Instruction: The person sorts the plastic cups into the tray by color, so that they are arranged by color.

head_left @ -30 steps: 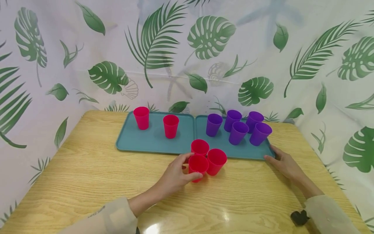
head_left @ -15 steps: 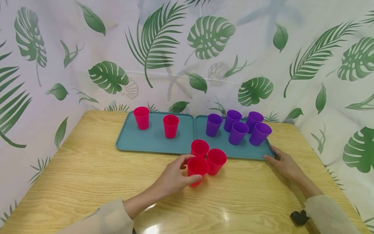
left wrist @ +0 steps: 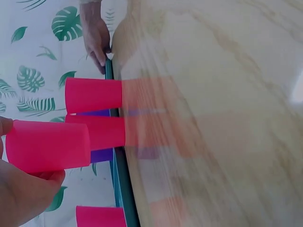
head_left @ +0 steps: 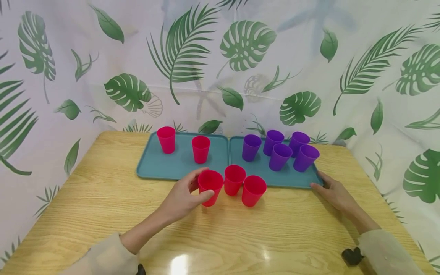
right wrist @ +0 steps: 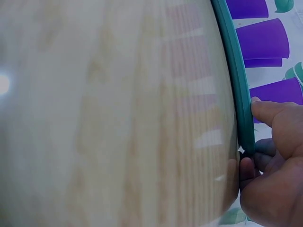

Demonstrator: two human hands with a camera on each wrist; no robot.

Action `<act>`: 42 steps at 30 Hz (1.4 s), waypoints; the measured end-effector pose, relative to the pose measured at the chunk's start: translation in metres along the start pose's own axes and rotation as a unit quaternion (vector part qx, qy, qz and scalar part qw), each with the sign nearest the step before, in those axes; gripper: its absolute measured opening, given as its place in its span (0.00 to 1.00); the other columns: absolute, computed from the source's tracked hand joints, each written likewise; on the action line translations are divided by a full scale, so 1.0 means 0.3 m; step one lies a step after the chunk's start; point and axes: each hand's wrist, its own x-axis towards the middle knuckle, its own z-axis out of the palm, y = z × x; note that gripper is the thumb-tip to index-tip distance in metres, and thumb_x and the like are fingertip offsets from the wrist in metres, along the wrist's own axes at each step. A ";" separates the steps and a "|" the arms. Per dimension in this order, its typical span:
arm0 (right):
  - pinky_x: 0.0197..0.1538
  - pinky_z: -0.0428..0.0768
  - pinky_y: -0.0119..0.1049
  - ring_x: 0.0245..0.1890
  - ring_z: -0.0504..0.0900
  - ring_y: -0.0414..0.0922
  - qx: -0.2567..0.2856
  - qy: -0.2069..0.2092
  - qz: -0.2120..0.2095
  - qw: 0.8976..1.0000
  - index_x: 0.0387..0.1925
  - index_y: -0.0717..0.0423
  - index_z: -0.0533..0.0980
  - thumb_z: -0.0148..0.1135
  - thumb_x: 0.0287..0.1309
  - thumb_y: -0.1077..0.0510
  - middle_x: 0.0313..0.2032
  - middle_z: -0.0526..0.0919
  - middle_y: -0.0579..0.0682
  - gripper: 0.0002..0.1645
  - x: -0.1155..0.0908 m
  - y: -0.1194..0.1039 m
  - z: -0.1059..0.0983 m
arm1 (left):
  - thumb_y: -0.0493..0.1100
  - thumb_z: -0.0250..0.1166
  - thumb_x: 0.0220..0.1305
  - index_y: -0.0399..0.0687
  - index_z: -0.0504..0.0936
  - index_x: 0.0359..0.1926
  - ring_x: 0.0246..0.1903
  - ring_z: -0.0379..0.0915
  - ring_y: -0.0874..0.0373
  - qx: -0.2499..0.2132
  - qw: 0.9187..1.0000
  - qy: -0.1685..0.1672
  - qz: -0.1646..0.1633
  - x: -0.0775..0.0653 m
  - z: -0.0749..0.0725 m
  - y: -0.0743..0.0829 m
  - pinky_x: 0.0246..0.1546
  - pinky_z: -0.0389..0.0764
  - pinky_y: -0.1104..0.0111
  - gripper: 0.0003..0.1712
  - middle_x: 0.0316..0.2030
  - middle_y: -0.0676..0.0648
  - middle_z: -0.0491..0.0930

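Observation:
My left hand (head_left: 180, 198) holds a red plastic cup (head_left: 209, 185) by its sides, thumb in front. The left wrist view shows that cup (left wrist: 47, 145) raised, its base apart from the tabletop. Just right of it, two more red cups, one behind (head_left: 235, 181) and one nearer (head_left: 253, 191), stand upright on the table in front of the trays. My right hand (head_left: 337, 195) grips the front right corner of the right teal tray (head_left: 292, 180). In the right wrist view the thumb (right wrist: 265, 109) lies at the tray's rim, with fingers curled at the corner.
On the left teal tray (head_left: 172, 168) stand two red cups, one at the back left (head_left: 166, 141) and one farther right (head_left: 201, 151). Several purple cups (head_left: 280, 158) occupy the right tray. A leaf-print cloth (head_left: 192, 76) hangs behind the wooden table (head_left: 103, 198).
My left hand has drawn its red cup away from the other two, first slightly toward me, then left and up. The right hand stays at the tray corner.

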 end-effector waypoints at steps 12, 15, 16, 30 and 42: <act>0.72 0.48 0.72 0.75 0.44 0.76 -0.006 0.001 0.003 1.000 0.80 0.68 0.42 0.54 0.77 0.42 0.76 0.45 0.77 0.51 0.000 -0.001 0.001 | 0.39 0.69 0.69 0.40 0.62 0.76 0.60 0.74 0.42 0.021 0.999 0.037 0.003 0.037 -0.112 -0.003 0.50 0.85 0.61 0.39 0.61 0.38 0.75; 0.73 0.48 0.72 0.75 0.43 0.76 -0.002 0.000 0.005 1.000 0.80 0.68 0.42 0.54 0.77 0.42 0.76 0.45 0.78 0.51 -0.002 -0.003 0.001 | 0.41 0.67 0.71 0.40 0.59 0.77 0.62 0.72 0.41 0.037 0.998 0.048 0.002 0.046 -0.143 -0.009 0.53 0.83 0.61 0.40 0.63 0.37 0.73; 0.73 0.48 0.72 0.75 0.43 0.76 -0.001 0.000 0.005 1.000 0.80 0.68 0.42 0.54 0.77 0.42 0.76 0.45 0.78 0.51 -0.002 -0.004 0.001 | 0.42 0.67 0.71 0.40 0.59 0.78 0.63 0.71 0.42 0.043 0.998 0.054 -0.001 0.049 -0.153 -0.010 0.54 0.83 0.60 0.41 0.63 0.38 0.73; 0.72 0.48 0.72 0.75 0.44 0.76 -0.005 0.002 0.005 1.000 0.80 0.68 0.42 0.55 0.77 0.42 0.76 0.46 0.77 0.51 -0.002 -0.003 0.002 | 0.44 0.65 0.73 0.39 0.60 0.78 0.50 0.72 0.51 0.068 0.987 0.149 -0.008 0.083 -0.312 -0.047 0.44 0.79 0.76 0.39 0.54 0.38 0.76; 0.73 0.48 0.72 0.75 0.44 0.76 0.002 0.000 0.002 1.000 0.80 0.69 0.42 0.54 0.78 0.42 0.76 0.45 0.78 0.51 -0.001 0.000 0.000 | 0.48 0.65 0.73 0.38 0.60 0.78 0.62 0.70 0.44 0.079 0.974 0.209 -0.029 0.128 -0.422 -0.085 0.49 0.78 0.79 0.41 0.66 0.36 0.72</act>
